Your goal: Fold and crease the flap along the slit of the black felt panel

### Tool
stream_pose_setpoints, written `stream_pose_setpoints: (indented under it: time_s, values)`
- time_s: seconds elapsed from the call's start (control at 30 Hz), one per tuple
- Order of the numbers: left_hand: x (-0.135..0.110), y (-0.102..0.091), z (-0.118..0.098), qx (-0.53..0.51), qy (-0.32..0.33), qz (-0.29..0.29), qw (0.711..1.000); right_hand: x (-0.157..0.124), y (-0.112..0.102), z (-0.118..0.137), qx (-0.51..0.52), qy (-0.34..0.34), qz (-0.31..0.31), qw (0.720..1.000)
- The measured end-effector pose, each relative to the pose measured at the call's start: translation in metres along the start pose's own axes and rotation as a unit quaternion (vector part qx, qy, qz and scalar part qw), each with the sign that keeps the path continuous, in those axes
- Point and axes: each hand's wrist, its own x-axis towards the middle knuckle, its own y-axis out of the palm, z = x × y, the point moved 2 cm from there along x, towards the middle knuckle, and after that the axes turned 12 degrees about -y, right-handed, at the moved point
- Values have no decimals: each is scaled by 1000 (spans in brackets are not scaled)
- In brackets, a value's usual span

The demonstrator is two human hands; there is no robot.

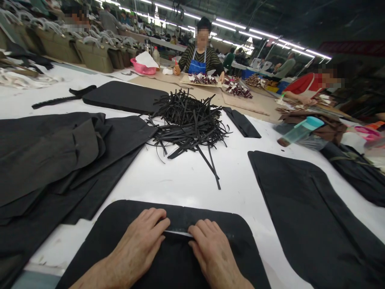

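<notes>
Left hand (141,237) and right hand (213,251): both on the black panel (177,265), palms down, set apart, with a thin white slit showing between the fingertips. In each, thumb and bent fingers are closed on the edge along the slit.

Landmark: pile (189,120) of loose black strips on the white table (234,168). Panel lies on the near side of the pile, well apart from it. Left of the pile: black sheets (39,160), overlapping, nearest corner reaching the strips. Behind and left of the pile: black stack (120,96), rounded corners, right end meeting the strips; strap (54,100) at its far end. Just right of the pile: small folded piece (243,123). Farther right: bottle (302,130), teal lid, tilted. Nearer, right of the pile: second panel (300,200). Beyond the pile: person in a blue apron (198,62); pink basin (143,69) to its far left.
</notes>
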Motion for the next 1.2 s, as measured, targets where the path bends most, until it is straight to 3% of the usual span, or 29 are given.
stream_pose_setpoints:
  time_s: [0.23,0.37,0.5,0.73,0.87,1.2]
  values:
    - [3,1,0,81,-27,56,995,2,4,1,-58,-51,-28,997]
    - [13,-7,-6,95,-31,26,995,5,-2,-1,-66,-28,-42,997]
    - [13,-13,-14,40,3,6,999,6,-2,-2,-28,-5,-34,999]
    - [13,1,-15,47,-8,31,998,6,3,-3,-11,-7,-27,1000]
    - [15,8,-11,41,-7,9,999,9,1,-1,-22,-6,-25,999]
    - [19,10,-5,4,24,-7,1000,19,18,3,-26,-16,-82,996]
